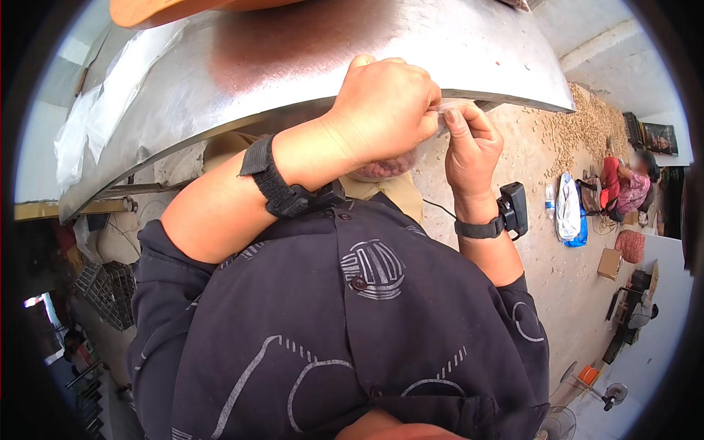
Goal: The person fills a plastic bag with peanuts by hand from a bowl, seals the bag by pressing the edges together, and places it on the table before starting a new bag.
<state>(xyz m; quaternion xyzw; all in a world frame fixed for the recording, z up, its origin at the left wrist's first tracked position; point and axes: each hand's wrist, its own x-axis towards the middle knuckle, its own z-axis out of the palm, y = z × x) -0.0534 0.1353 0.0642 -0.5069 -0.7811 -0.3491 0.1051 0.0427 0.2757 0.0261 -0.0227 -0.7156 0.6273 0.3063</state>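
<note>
My left hand is closed, back up, at the near edge of the metal table. Facing it, my right hand pinches with thumb and index finger. Between the two sets of fingertips is a thin, whitish, see-through strip that looks like plastic; both hands hold it. Below my left wrist, partly hidden by it, a clear container or bag shows reddish-pink pieces inside. The fingertips of my left hand are mostly hidden behind its knuckles.
An orange basin stands on the table's far side, with white plastic sheeting at the left. On the right floor lie scattered brown pieces, a white and blue bag and a cardboard box. Another person sits beyond them.
</note>
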